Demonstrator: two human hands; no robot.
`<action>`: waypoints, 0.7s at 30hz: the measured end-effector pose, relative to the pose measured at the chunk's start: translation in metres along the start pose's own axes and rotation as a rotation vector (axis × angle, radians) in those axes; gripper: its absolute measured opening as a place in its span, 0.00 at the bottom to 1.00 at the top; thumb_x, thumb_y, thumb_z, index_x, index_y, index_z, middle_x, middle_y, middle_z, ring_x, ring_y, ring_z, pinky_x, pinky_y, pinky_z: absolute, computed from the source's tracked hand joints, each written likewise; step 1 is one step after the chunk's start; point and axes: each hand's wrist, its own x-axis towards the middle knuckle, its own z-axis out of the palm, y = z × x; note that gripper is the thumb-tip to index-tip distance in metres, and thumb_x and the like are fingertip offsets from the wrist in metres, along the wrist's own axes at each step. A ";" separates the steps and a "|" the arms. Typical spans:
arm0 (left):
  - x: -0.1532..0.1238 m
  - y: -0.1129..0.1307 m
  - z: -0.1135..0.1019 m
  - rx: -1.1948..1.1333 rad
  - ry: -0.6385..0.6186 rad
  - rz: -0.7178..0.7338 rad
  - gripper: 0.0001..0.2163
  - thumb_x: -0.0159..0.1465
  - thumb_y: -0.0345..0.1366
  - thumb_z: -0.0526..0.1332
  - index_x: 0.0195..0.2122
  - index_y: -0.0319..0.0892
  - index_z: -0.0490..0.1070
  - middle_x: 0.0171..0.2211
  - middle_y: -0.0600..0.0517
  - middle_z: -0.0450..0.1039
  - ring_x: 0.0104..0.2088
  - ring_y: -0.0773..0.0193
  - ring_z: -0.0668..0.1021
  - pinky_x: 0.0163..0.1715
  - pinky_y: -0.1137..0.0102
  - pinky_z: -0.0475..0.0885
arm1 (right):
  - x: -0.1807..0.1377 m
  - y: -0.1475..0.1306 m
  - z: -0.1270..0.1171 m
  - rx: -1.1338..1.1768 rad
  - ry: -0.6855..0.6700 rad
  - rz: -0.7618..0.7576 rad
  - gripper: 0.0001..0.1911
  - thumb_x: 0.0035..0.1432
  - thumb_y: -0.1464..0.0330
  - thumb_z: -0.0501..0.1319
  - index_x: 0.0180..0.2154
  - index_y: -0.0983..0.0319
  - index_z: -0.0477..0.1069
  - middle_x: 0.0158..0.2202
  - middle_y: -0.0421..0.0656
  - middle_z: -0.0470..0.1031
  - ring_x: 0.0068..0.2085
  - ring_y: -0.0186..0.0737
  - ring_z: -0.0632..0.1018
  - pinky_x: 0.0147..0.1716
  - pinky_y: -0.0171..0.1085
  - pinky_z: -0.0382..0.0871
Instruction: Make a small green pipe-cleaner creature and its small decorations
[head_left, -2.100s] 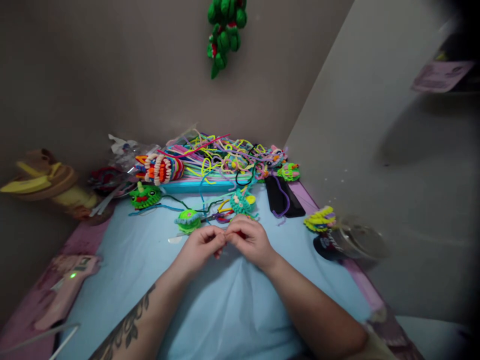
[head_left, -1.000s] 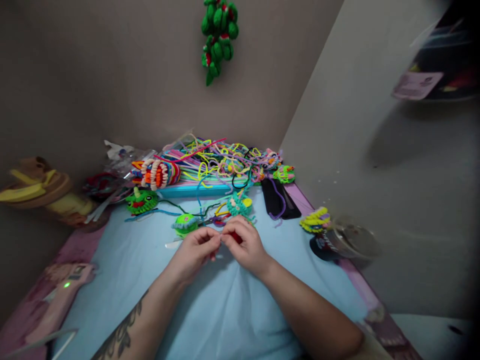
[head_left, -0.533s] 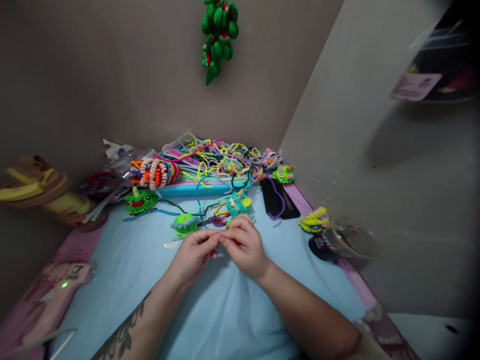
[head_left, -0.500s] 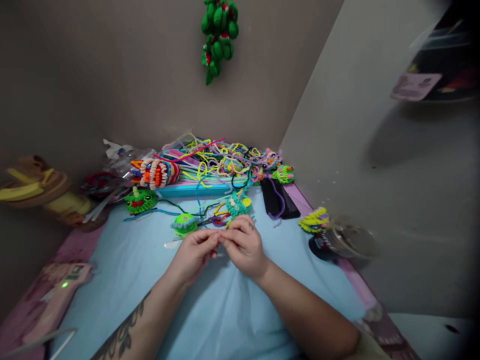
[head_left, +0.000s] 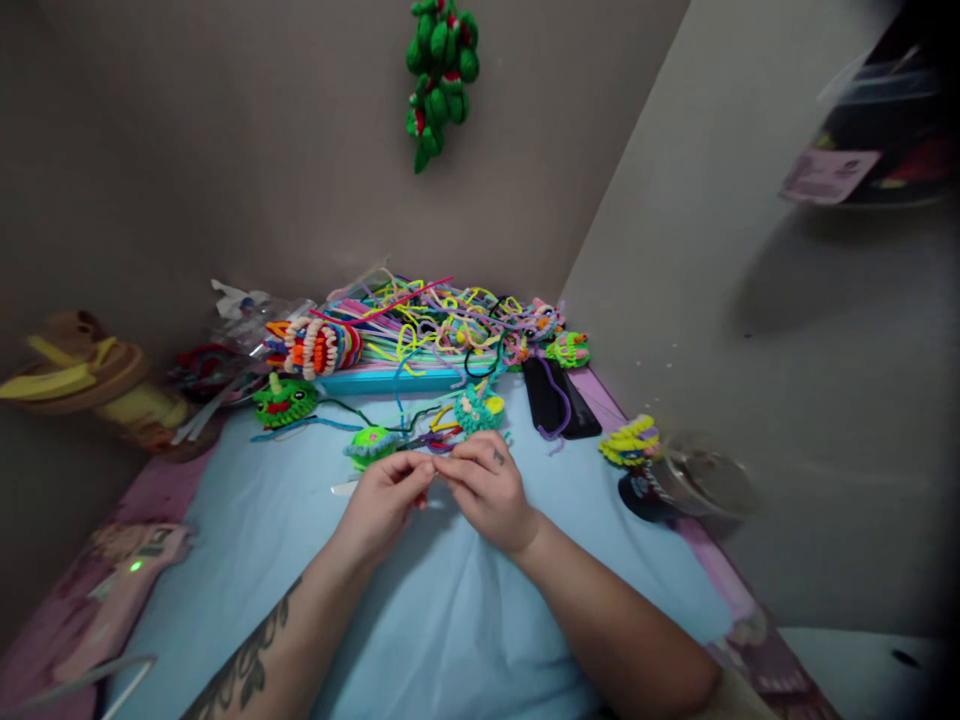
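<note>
My left hand (head_left: 390,500) and my right hand (head_left: 484,488) meet over the middle of the light blue cloth (head_left: 450,640). Thumb and fingers of each are pinched together, with the fingertips nearly touching. Whatever lies between them is too small or too hidden to make out. Just beyond my left hand sits a green and blue fuzzy pipe-cleaner piece (head_left: 370,445). A teal pipe-cleaner creature (head_left: 478,408) with a yellow part lies beyond my right hand. Between these two, scissors (head_left: 431,441) are partly in view behind my fingers.
At the back, a heap of colourful pipe cleaners (head_left: 427,310) rests in a blue tray (head_left: 390,381). A green pipe-cleaner creature (head_left: 283,402) stands left, a black phone-like slab (head_left: 561,398) right. A plastic cup (head_left: 682,480) is by the right edge, a pink device (head_left: 124,600) at left.
My hands stay pinched close together, with only a slight shift of the fingertips. The whole view has moved very slightly.
</note>
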 end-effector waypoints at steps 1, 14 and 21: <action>0.001 0.000 0.000 -0.013 0.005 -0.011 0.17 0.47 0.48 0.68 0.26 0.38 0.70 0.14 0.59 0.62 0.14 0.75 0.60 0.11 0.79 0.51 | 0.000 0.000 0.000 -0.004 -0.004 -0.001 0.13 0.56 0.75 0.60 0.42 0.56 0.74 0.31 0.42 0.73 0.37 0.40 0.70 0.37 0.42 0.68; 0.008 -0.003 -0.018 0.006 -0.177 -0.097 0.18 0.44 0.45 0.72 0.21 0.38 0.68 0.16 0.57 0.63 0.14 0.74 0.63 0.09 0.80 0.57 | 0.007 0.000 -0.010 -0.040 -0.162 -0.107 0.06 0.58 0.72 0.59 0.37 0.59 0.73 0.31 0.42 0.76 0.38 0.41 0.70 0.39 0.43 0.65; 0.007 0.005 -0.021 0.112 -0.192 -0.094 0.16 0.47 0.46 0.70 0.22 0.38 0.69 0.15 0.58 0.61 0.12 0.75 0.60 0.07 0.79 0.56 | 0.010 0.004 -0.009 -0.043 -0.247 -0.079 0.04 0.60 0.70 0.57 0.35 0.61 0.71 0.30 0.42 0.75 0.36 0.40 0.70 0.38 0.41 0.64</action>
